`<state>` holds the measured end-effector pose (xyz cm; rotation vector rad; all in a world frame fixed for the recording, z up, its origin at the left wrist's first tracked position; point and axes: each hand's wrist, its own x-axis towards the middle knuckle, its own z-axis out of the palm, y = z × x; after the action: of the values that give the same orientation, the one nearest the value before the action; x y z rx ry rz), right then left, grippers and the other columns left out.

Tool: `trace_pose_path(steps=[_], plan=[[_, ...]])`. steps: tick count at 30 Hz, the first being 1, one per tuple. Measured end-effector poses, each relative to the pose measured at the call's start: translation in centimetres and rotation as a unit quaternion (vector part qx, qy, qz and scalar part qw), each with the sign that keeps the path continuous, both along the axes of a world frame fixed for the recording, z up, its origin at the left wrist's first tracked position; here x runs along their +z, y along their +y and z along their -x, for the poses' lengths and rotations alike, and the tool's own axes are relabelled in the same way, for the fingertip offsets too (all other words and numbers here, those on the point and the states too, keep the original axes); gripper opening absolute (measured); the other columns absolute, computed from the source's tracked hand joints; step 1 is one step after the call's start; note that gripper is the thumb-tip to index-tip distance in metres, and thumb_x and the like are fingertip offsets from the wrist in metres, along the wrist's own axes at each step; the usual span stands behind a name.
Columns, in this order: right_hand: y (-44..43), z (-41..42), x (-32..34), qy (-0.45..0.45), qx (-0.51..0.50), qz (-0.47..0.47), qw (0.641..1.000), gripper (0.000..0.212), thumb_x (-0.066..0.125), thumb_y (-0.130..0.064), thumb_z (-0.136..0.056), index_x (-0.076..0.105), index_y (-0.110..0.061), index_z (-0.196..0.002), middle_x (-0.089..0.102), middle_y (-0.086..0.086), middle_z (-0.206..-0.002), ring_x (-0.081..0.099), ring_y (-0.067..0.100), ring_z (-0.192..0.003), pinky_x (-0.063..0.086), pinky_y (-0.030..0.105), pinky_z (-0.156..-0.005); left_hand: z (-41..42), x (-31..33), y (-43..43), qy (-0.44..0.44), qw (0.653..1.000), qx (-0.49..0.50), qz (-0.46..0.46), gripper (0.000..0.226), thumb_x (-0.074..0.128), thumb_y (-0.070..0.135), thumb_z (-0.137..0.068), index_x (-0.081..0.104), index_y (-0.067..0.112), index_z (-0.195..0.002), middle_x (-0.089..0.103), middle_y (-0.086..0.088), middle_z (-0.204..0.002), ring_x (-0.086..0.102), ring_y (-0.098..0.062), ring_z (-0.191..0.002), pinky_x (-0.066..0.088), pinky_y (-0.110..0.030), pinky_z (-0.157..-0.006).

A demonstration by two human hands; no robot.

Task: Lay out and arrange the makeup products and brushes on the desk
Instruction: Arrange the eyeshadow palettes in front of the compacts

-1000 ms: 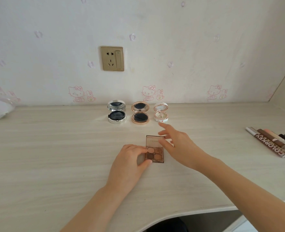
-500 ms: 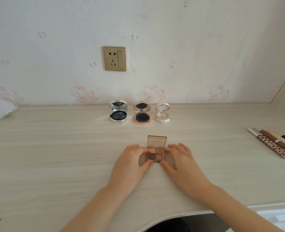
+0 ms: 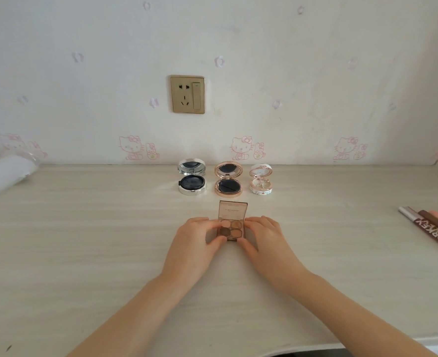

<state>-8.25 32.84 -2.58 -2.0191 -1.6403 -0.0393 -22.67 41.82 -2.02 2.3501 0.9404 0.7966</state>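
Eyeshadow palette (image 3: 232,228) (lid up) — pinched by left hand (image 3: 194,244), right hand (image 3: 268,240)

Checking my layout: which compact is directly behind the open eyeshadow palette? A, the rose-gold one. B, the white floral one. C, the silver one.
A: the rose-gold compact stands straight behind the palette, in line with its raised lid.

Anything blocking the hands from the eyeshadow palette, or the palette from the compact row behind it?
Nothing visible. The left hand and right hand pinch the open eyeshadow palette by its sides. No object lies between the palette and the rose-gold compact, the middle one of the row behind it.
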Motion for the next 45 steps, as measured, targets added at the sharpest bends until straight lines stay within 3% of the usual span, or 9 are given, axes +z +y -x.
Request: trace_pose_path(steps=[5,11,18,24,30,37,45], plan=[[3.2,0.9,0.0,-0.004,0.005,0.014,1.0,0.026,0.054,-0.022,-0.093,0.061,-0.008,-0.114,0.057,0.003,-0.12,0.042,0.02,-0.121,0.016,0.019,-0.106,1.2,0.4,2.4,0.002,1.0,0.016,-0.014,0.03,0.071,0.022,-0.083,0.07,0.03,-0.113,0.067,-0.003,-0.111,0.055,-0.018,-0.112,0.027,-0.009,-0.08],[6.5,2.5,0.0,-0.023,0.013,0.042,0.999,0.035,0.047,-0.028,-0.097,0.053,-0.011,-0.126,0.048,0.003,-0.132,0.031,0.022,-0.129,0.018,0.023,-0.111,2.7,-0.5,5.7,0.032,0.999,0.034,-0.012,0.03,0.07,0.024,-0.083,0.069,0.029,-0.113,0.067,0.001,-0.101,0.055,-0.019,-0.106,0.04,-0.026,-0.088],[8.9,3.2,0.0,-0.018,0.009,0.066,0.998,0.036,0.046,-0.03,-0.096,0.052,-0.01,-0.126,0.048,0.004,-0.132,0.032,0.024,-0.127,0.022,0.027,-0.109,3.3,-1.2,7.8,0.012,0.999,0.046,-0.02,0.027,0.071,0.021,-0.083,0.071,0.028,-0.108,0.066,0.008,-0.091,0.056,-0.016,-0.095,0.034,-0.02,-0.075],[9.9,3.0,0.4,-0.003,0.0,0.075,0.997,0.036,0.048,-0.03,-0.095,0.053,-0.009,-0.124,0.045,0.006,-0.131,0.034,0.028,-0.126,0.024,0.029,-0.109,2.9,-1.3,9.1,0.017,0.998,0.056,-0.02,0.028,0.07,0.022,-0.083,0.07,0.025,-0.111,0.069,0.005,-0.105,0.056,-0.017,-0.104,0.038,-0.021,-0.084],[9.9,3.0,0.3,-0.005,0.0,0.082,0.997,0.037,0.046,-0.031,-0.096,0.052,-0.009,-0.125,0.047,0.007,-0.13,0.035,0.028,-0.124,0.026,0.031,-0.108,2.8,-1.3,9.2,0.017,0.998,0.06,-0.024,0.027,0.07,0.022,-0.083,0.069,0.024,-0.11,0.068,0.005,-0.105,0.056,-0.017,-0.105,0.039,-0.023,-0.086],[9.1,3.0,0.8,-0.011,0.014,0.073,0.997,0.038,0.043,-0.027,-0.098,0.047,-0.006,-0.129,0.048,0.008,-0.132,0.034,0.024,-0.128,0.018,0.026,-0.11,3.1,-1.1,8.5,0.009,0.997,0.065,-0.037,0.032,0.071,0.02,-0.083,0.068,0.022,-0.114,0.068,0.002,-0.11,0.055,-0.019,-0.109,0.036,-0.018,-0.088],[5.3,1.8,0.8,-0.019,0.013,0.096,0.995,0.05,0.039,-0.029,-0.1,0.028,-0.01,-0.145,0.031,0.004,-0.151,0.011,0.021,-0.145,0.01,0.027,-0.115,3.7,-0.7,5.7,0.048,0.994,0.042,-0.088,0.039,0.062,0.019,-0.088,0.06,0.022,-0.127,0.058,0.003,-0.129,0.042,-0.015,-0.13,0.031,-0.023,-0.105]])
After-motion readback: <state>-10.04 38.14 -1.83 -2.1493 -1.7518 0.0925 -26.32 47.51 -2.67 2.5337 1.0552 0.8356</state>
